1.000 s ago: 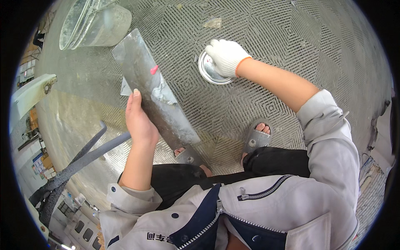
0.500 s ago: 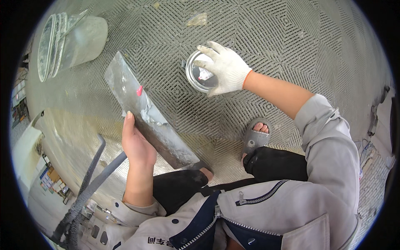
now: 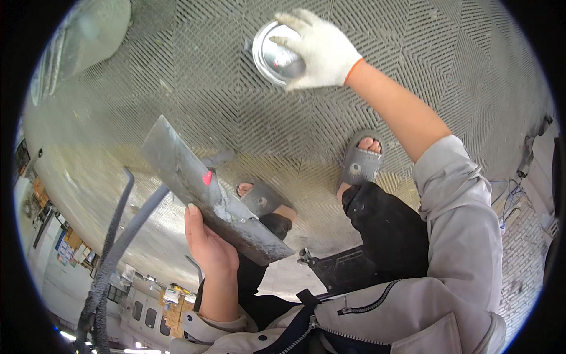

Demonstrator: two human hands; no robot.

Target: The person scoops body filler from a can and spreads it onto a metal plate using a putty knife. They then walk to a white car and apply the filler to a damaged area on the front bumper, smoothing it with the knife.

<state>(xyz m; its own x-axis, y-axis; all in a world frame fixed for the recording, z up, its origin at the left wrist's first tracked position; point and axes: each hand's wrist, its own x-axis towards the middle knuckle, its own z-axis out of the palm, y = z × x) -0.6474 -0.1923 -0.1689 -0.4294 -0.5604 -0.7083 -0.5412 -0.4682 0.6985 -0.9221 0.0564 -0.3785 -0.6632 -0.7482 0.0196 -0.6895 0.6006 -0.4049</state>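
My bare left hand (image 3: 213,251) grips the lower edge of a flat grey board (image 3: 177,162), thumb along the rim, and holds it tilted above my left foot. On the board lie a smear of grey paste (image 3: 229,207) and a small pink blob (image 3: 207,177). Farther out to the right, my right hand (image 3: 327,50), in a white knit glove, spans the top of a round metal tin (image 3: 284,66) with its fingers curled at the rim. The tin's far right side is hidden under the glove.
At the far left a clear bucket (image 3: 97,35) lies on its side on the grey ribbed floor (image 3: 200,71). Two bent grey bars (image 3: 132,218) rise on the left. My feet, in grey slippers (image 3: 358,168), stand between board and tin; a black plastic piece (image 3: 348,268) sits by my legs.
The view has shifted, so the tin and bucket appear higher up. My left hand has brought the board closer to my body, and my left slipper now shows. My right hand stays on the tin.
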